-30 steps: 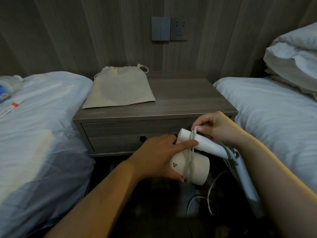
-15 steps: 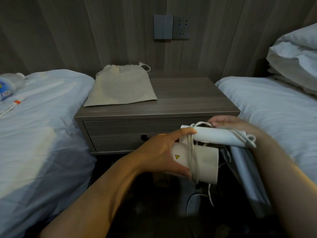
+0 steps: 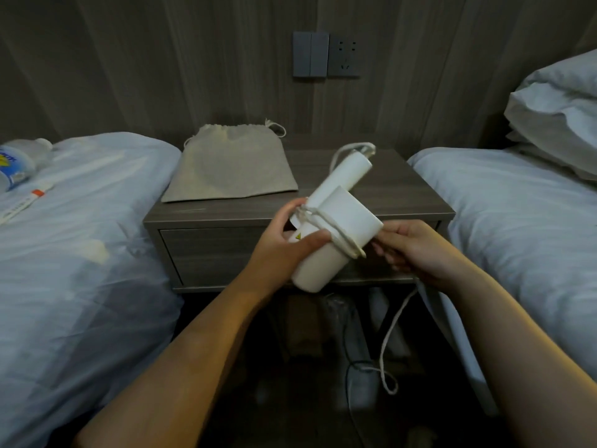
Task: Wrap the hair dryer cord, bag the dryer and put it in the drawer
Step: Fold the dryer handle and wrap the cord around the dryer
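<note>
My left hand (image 3: 284,240) grips the barrel of the white hair dryer (image 3: 339,227) in front of the nightstand. The folded handle points up and away over the tabletop. Several turns of the white cord (image 3: 326,226) cross the barrel. My right hand (image 3: 410,248) pinches the cord just right of the dryer, and the loose rest of the cord hangs down to a loop near the floor. A beige drawstring bag (image 3: 231,163) lies flat on the nightstand top. The drawer (image 3: 206,253) below it is closed.
The grey wooden nightstand (image 3: 403,202) stands between two beds with white bedding (image 3: 74,253). Pillows (image 3: 555,114) are stacked on the right bed. A plastic bottle (image 3: 19,160) and a small tube lie on the left bed. A switch and socket (image 3: 326,54) are on the wall.
The dryer has been raised and turned, its handle now pointing up over the nightstand. My right hand left the handle and moved down to the cord at the barrel's right.
</note>
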Demonstrator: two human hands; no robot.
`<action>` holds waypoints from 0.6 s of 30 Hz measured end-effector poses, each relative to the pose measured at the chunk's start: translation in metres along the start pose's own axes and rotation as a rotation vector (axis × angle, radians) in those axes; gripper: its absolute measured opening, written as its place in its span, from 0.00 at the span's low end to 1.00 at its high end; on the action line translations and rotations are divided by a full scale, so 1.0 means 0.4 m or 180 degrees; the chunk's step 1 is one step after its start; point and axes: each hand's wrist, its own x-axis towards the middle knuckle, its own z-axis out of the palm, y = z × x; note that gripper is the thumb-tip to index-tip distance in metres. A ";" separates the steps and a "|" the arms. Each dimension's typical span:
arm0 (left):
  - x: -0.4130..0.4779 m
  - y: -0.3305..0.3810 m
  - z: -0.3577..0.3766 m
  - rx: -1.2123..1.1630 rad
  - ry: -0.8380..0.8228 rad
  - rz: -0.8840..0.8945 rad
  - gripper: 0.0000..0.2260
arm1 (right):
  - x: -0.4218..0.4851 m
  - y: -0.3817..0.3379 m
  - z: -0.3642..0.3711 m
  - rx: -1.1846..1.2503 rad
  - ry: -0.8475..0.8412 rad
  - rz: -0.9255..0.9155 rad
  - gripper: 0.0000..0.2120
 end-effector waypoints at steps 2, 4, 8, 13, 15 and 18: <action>-0.001 0.004 -0.002 -0.0013 0.0156 -0.0006 0.31 | -0.009 -0.020 0.007 -0.0009 -0.0131 0.0067 0.14; -0.002 0.007 0.003 0.0015 0.0283 -0.0005 0.26 | -0.018 -0.031 0.021 0.0039 -0.0217 0.0120 0.14; -0.009 0.007 0.010 0.0247 0.0349 -0.0034 0.28 | -0.030 -0.038 0.052 0.0044 -0.0175 0.0198 0.21; -0.024 0.008 0.020 0.0358 0.0396 -0.0021 0.27 | -0.026 -0.028 0.076 -0.0296 0.0261 0.0291 0.18; -0.022 0.009 0.020 0.0395 0.0399 0.0001 0.26 | -0.026 -0.030 0.074 -0.0368 0.0187 0.0289 0.12; -0.021 0.007 0.023 0.0417 0.0402 0.0015 0.26 | -0.029 -0.041 0.067 -0.0598 0.0220 0.0194 0.10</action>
